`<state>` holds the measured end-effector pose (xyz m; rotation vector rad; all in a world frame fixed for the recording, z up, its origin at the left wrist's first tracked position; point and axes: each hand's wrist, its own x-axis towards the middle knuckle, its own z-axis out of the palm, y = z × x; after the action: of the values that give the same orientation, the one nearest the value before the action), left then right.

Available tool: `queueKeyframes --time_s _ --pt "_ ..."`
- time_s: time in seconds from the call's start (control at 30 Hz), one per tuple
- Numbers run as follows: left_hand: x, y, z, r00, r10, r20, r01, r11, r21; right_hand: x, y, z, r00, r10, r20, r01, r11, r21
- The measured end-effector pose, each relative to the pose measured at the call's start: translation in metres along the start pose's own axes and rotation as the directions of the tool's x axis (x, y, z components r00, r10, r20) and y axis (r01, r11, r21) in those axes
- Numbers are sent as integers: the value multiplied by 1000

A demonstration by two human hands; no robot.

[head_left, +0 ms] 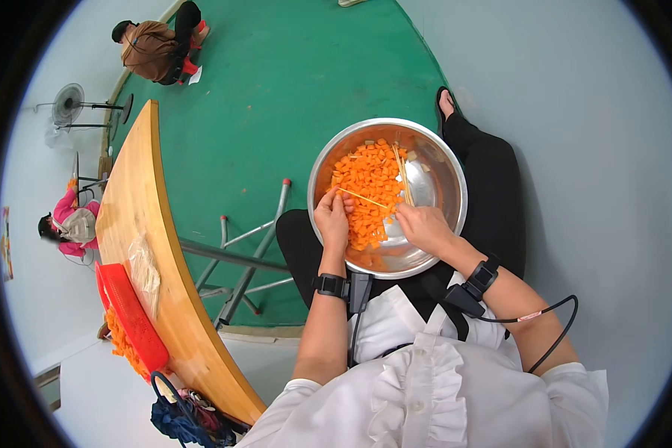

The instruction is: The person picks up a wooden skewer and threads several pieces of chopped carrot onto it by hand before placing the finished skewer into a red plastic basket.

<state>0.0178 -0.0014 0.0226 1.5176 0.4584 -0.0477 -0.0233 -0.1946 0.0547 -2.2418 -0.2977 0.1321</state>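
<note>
A large steel bowl (461, 196) rests on my lap, with many diced carrot pieces (366, 173) in its left half. My left hand (333, 218) is closed on the end of a thin wooden skewer (362, 197), which slants down to the right over the carrots. At the skewer's other tip, my right hand (424, 227) pinches a small orange carrot piece (393, 210), partly covered by the fingers. Several more skewers (405, 176) lie in the bowl just beyond my right hand. A few pale pieces (412, 155) sit near the far wall of the bowl.
To my left stands a wooden table (173, 299) bearing a plastic bag of sticks (143, 272) and a red basket (131, 317) beside orange pieces. Metal legs (255, 261) reach toward my knee. Two other people sit farther off, one in brown (151, 52), one in pink (78, 228).
</note>
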Motion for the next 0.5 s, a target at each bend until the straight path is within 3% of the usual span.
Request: queueKeyframes --time_s 0.5 --pt "-3 4 5 997 52 -51 -45 992 117 -2 0 0 1000 -29 10 30 994 -101"
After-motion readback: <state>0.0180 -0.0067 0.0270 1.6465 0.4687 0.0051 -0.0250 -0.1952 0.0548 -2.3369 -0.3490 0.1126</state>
